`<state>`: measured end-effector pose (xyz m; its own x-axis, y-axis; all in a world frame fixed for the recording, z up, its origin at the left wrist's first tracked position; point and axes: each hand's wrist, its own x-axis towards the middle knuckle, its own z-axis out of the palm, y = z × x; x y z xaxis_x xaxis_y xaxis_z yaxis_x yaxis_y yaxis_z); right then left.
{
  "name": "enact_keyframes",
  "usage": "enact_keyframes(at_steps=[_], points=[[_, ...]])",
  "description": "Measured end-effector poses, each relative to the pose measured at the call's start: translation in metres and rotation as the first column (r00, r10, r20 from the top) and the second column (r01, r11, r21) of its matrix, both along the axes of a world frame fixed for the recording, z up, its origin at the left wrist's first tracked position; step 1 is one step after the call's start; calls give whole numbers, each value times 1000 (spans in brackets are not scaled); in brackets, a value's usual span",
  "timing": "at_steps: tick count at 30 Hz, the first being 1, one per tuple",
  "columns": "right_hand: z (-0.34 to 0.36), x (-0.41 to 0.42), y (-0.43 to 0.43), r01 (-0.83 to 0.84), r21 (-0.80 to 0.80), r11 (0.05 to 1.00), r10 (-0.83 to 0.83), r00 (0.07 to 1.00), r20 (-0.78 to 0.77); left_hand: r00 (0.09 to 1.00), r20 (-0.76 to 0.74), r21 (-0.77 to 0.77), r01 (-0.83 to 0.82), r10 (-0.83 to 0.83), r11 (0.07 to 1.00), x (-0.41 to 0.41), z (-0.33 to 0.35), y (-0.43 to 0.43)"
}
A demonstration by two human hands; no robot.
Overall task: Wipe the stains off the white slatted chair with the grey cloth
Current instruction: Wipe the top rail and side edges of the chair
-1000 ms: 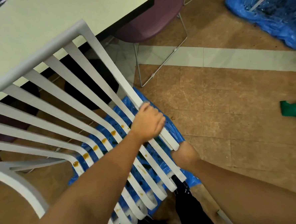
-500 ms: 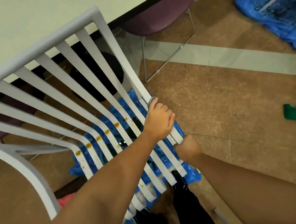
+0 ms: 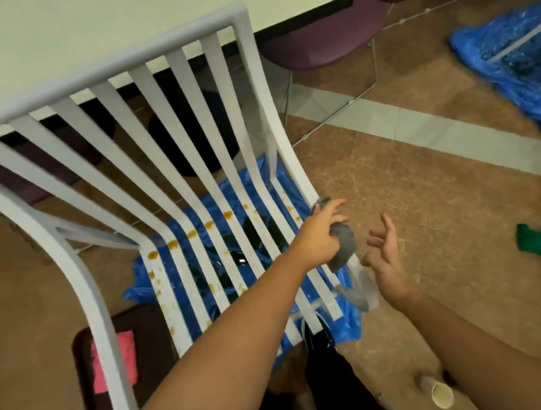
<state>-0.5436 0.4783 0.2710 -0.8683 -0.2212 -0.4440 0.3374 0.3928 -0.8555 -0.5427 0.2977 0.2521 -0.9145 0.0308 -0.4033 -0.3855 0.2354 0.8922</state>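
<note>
- The brown floor (image 3: 421,202) fills most of the view.
- A pale table (image 3: 93,25) is at the top, behind the chair.
- The white slatted chair (image 3: 250,73) is tilted, with its back up near the table.
- A blue plastic sheet (image 3: 147,275) lies on the floor under the seat.
- A purple chair (image 3: 331,36) stands just past the table's corner.
- The left hand (image 3: 318,233) is at the right edge of the seat. Its fingers curl round the grey cloth (image 3: 343,248), which is bunched up and touches the seat edge.
- The right hand (image 3: 386,261) is just beside the cloth — fingers spread, holding nothing.
- Orange-brown stains (image 3: 170,244) dot the slats in a row across the seat, left of the cloth.
- A paper cup (image 3: 442,395) sits by the right arm.
</note>
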Motion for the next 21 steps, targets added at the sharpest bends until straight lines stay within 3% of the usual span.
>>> enact_keyframes(at_steps=[3,7,8,12,15,17,19,21], points=[[11,5,-12,-109,307,945,215,916,-338,988,-58,-22,-147,146,989,6,9,-2],[-8,5,-49,-296,523,799,541,733,-412,925,-235,-212,-350,300,912,26,3,-11],[-15,3,-55,-279,574,769,560,727,-397,911,-236,-225,-390,339,893,35,1,-17],[-29,-9,-63,-267,636,724,457,877,-152,868,-142,-267,-496,475,826,88,-5,-53],[-34,4,-58,-299,682,668,466,882,-69,850,-95,-366,-514,518,776,145,-12,-95],[-35,24,-44,-274,712,647,460,884,-78,877,-145,-555,-455,458,697,186,-15,-127],[-36,46,-25,-241,737,631,441,894,-85,918,-188,-767,-359,348,532,227,-14,-158],[-36,63,-9,-231,740,632,434,896,-91,912,-230,-870,-349,339,348,260,-9,-183]])
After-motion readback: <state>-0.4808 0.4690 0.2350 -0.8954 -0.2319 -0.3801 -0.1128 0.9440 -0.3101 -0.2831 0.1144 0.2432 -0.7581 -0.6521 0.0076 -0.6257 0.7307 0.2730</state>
